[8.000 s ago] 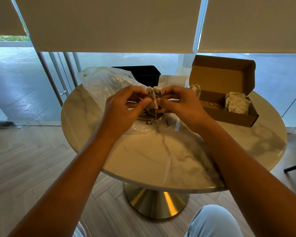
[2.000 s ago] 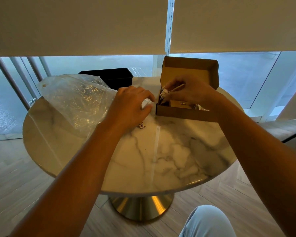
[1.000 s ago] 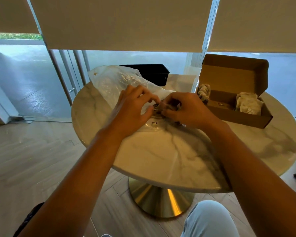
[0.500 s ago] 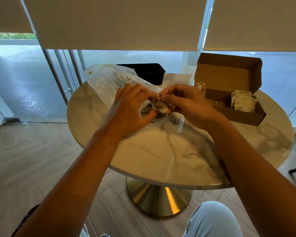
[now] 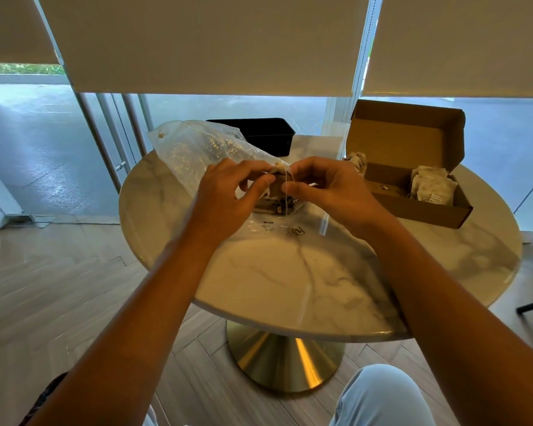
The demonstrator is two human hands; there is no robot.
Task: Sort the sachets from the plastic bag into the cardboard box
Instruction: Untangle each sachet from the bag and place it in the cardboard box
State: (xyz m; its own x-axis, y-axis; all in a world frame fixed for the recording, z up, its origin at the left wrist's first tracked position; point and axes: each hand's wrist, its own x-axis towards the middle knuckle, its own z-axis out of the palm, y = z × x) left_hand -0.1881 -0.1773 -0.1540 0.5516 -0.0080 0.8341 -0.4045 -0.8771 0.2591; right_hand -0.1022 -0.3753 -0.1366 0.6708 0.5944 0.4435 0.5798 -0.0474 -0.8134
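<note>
From the head camera, both hands meet over the far-middle of the round white marble bench [image 5: 290, 281], just at the mouth of the crumpled clear plastic bag [image 5: 197, 149], which lies toward the bench's far-left edge. The left hand [image 5: 228, 195] and the right hand [image 5: 330, 189] each have their grip pinching one small pale paper sachet [image 5: 278, 179] between thumb and fingertips. Its thin white string [image 5: 286, 195] hangs down toward other small dark tags [image 5: 298, 230] lying loose on the bench by the bag's opening.

The open brown cardboard box [image 5: 413, 207] sits near the far-right edge, lid up, with a stack of pale sachets [image 5: 433, 186] in its right compartment and a few more at its left end [image 5: 357, 159].

The likely trouble is the string. It may be tangled with neighbouring strings, so lifting the sachet toward the box could drag others out and scatter them, perhaps over the edge. Pulling hard to free it could tear the paper or snap off the tag. The light bag could also slide if it snags.
</note>
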